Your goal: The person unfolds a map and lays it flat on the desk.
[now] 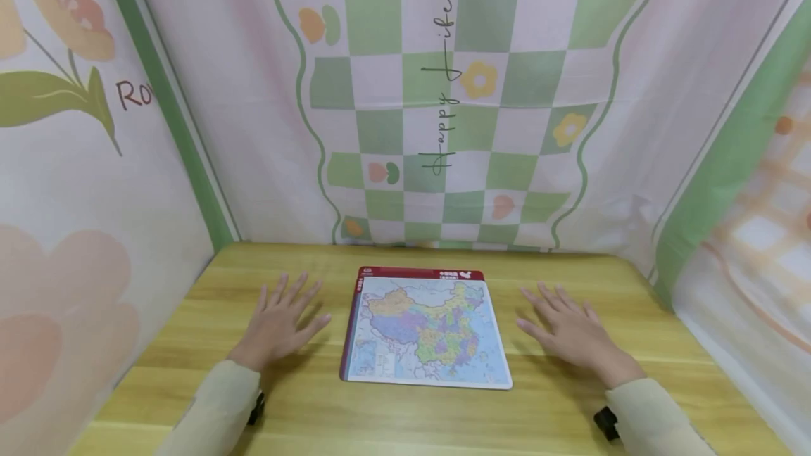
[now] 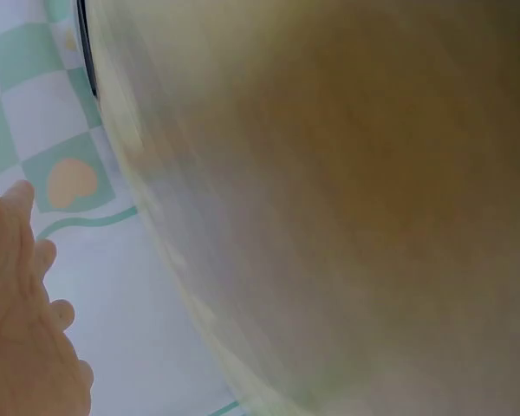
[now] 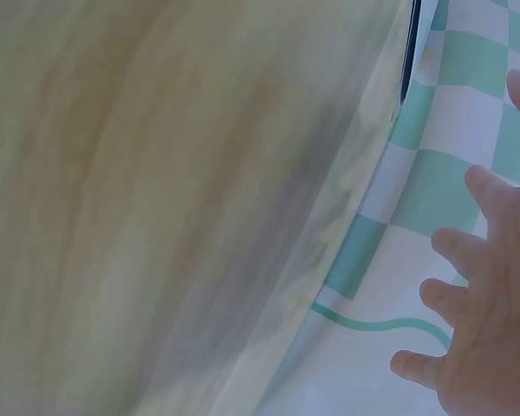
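A flat map board (image 1: pixel 431 329) with a red strip along its far edge lies on the wooden table (image 1: pixel 405 417). It shows a coloured map of China on a blue ground. My left hand (image 1: pixel 277 326), palm down with fingers spread, is to the left of the board and apart from it. On the other side, my right hand (image 1: pixel 570 333) is likewise spread, palm down, with its fingertips short of the board's right edge. Neither hand holds anything. Each wrist view shows the palm side of its hand, the left hand (image 2: pixel 22 321) and the right hand (image 3: pixel 494 295), above the table surface.
A curtain (image 1: pixel 481 118) with green checks and the words "Happy Life" hangs behind the table's far edge. Printed fabric walls (image 1: pixel 76 181) stand close on the left and right sides. Black wrist straps (image 1: pixel 606 423) show under the pale sleeves (image 1: pixel 655 414).
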{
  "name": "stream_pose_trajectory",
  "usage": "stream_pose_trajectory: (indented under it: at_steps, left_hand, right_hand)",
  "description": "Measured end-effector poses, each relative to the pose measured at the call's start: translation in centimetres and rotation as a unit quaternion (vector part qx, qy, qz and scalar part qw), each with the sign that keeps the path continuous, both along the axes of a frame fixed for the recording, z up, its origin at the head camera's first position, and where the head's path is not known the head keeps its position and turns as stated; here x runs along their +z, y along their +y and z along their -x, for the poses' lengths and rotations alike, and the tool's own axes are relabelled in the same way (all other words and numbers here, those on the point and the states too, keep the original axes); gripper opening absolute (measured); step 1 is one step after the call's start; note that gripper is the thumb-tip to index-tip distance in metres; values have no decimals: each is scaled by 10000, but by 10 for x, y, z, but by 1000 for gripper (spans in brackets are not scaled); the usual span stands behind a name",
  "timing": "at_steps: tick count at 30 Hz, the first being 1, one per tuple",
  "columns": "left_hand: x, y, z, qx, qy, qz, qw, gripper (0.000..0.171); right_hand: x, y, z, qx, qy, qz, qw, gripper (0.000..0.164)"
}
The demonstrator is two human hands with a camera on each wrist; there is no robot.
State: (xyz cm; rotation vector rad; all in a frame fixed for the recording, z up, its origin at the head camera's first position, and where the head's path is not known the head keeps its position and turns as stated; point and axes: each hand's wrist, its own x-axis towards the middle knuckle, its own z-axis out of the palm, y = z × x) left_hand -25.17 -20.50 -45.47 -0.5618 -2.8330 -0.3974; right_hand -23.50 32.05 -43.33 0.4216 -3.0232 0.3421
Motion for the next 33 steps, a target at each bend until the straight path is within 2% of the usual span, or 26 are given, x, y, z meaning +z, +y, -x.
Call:
stream_pose_trajectory:
  at_steps: [7,14,18,22,29,33]
  left_hand:
    - [-2,5,2,-234,73,-114,9996,70]
    - [-4,13,5,-476,-301,81,9984,69]
    - [-10,17,7,-636,-543,190,9963,74]
    - [-12,22,8,-798,-771,188,9936,76]
    - [-8,34,10,-1113,-1142,96,9872,66]
    - [-8,40,12,-1087,-1263,276,9856,63]
  right_hand:
    - [4,-9,-3,174,-5,85,9998,74]
    - [1,-16,-4,471,-239,258,9983,73]
    - [-1,-20,-4,647,-355,441,9963,71]
    - [-1,-24,-4,802,-659,671,9923,70]
    - [0,-34,-3,1051,-1230,902,9827,69]
    - [3,-40,-5,1203,-1464,1045,9763,67]
